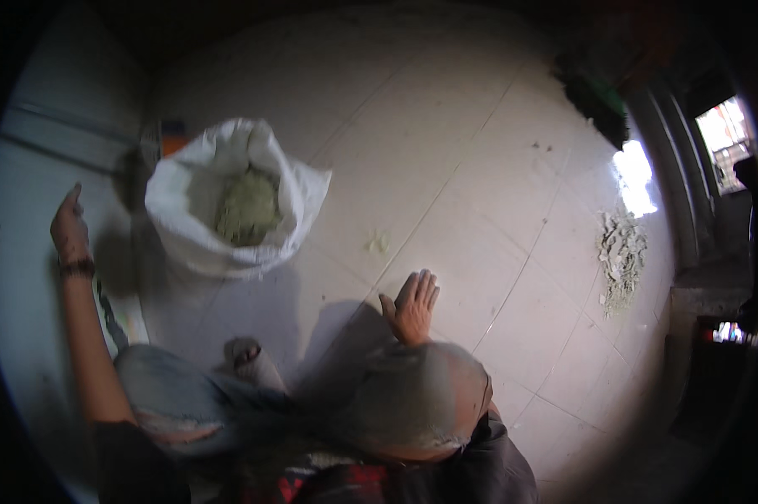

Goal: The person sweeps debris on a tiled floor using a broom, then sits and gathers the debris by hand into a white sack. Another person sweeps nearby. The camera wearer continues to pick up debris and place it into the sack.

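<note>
My left hand (70, 225), with a dark band on its wrist, is raised in front of the pale wall at the left. Its fingers look curled, one pointing up; whether anything is in them is hidden. My right hand (413, 309) is just past my bent knee over the tiled floor, empty, with fingers stretched out and thumb apart. Between the two, farther off, stands a white woven sack (177, 231) with its mouth rolled wide. Grey-green powder or clumpy material (251, 206) lies inside it.
Behind the sack an orange and dark blue object (172, 139) partly shows. A heap of grey flaky debris (621, 265) lies on the floor at the right. A small pale smear (377, 244) marks the tiles (446, 151). My foot (246, 353) rests near the sack.
</note>
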`<state>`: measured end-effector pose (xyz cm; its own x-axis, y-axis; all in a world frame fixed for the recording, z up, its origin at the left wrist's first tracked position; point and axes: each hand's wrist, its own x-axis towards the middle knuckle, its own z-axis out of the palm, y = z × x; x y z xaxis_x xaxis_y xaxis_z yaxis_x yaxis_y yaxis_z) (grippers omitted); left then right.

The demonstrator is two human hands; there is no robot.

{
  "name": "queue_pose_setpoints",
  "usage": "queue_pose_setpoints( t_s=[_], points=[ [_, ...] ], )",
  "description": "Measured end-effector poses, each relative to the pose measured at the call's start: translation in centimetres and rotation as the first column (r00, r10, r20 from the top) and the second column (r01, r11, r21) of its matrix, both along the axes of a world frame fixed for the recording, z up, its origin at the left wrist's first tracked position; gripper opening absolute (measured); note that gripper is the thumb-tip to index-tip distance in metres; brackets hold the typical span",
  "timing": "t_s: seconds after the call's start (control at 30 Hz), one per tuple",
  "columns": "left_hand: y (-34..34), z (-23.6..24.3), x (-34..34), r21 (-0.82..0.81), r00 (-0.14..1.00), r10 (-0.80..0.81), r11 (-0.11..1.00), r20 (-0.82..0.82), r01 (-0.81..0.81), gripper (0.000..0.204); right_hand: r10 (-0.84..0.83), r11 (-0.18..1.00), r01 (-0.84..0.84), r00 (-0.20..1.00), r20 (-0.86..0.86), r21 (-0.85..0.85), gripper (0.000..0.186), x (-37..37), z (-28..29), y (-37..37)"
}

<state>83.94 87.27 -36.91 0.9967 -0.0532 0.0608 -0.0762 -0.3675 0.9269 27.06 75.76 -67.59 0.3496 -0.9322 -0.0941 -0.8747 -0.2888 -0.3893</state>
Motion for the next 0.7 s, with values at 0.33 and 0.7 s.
queue_pose_setpoints(
  t_s=[0.33,0.7],
  points=[
    [2.5,-2.4,0.8,0.430,0.908,-0.328,0.803,-0.261,0.413,0.041,0.095,0.995,-0.094,0.995,0.031,-0.036,0.103,8.8,-1.7,-7.8],
    [2.1,-3.4,0.8,0.411,0.790,-0.529,0.675,-0.310,0.613,0.040,0.185,0.982,-0.187,0.978,-0.097,-0.011,0.104,8.5,-0.4,-9.4]
  ],
)
